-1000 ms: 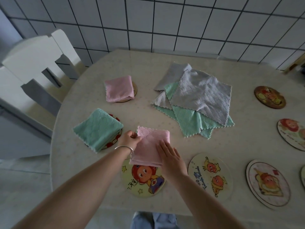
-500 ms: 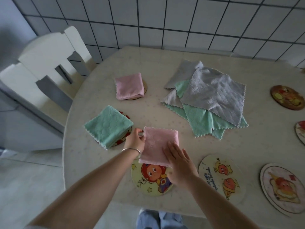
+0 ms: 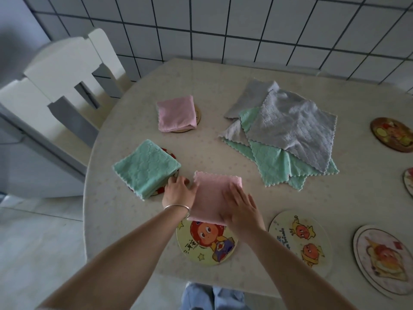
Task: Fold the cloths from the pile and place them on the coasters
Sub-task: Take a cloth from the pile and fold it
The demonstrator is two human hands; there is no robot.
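A round, pale speckled table (image 3: pixel 223 90) fills most of the view, with a white wooden chair (image 3: pixel 60 86) pushed up to its left edge and a white tiled wall (image 3: pixel 245 30) running behind its far edge. Toward the middle of the table, nearer the far edge, lies a loose pile of grey and mint-green scalloped cloths (image 3: pixel 288 133), spread flat and overlapping.

Near the left edge, a folded mint-green cloth (image 3: pixel 146 168) covers most of a round coaster whose rim shows beneath it. Farther back, a folded pink cloth (image 3: pixel 176 113) sits on a round wooden coaster (image 3: pixel 196 117).

At the near edge, a folded pink scalloped cloth (image 3: pixel 214 198) lies with its near end overlapping a round yellow cartoon coaster (image 3: pixel 205 245). The right hand (image 3: pixel 242 209) rests flat on this cloth with fingers straight. The left hand (image 3: pixel 178 193), a silver bangle (image 3: pixel 176 208) on its wrist, holds the cloth's left edge with curled fingers.

Along the near edge to the right sit a cream coaster with two cartoon figures (image 3: pixel 299 242) and a pale cartoon coaster (image 3: pixel 384 258). A dark brown picture coaster (image 3: pixel 393 134) lies by the right edge.
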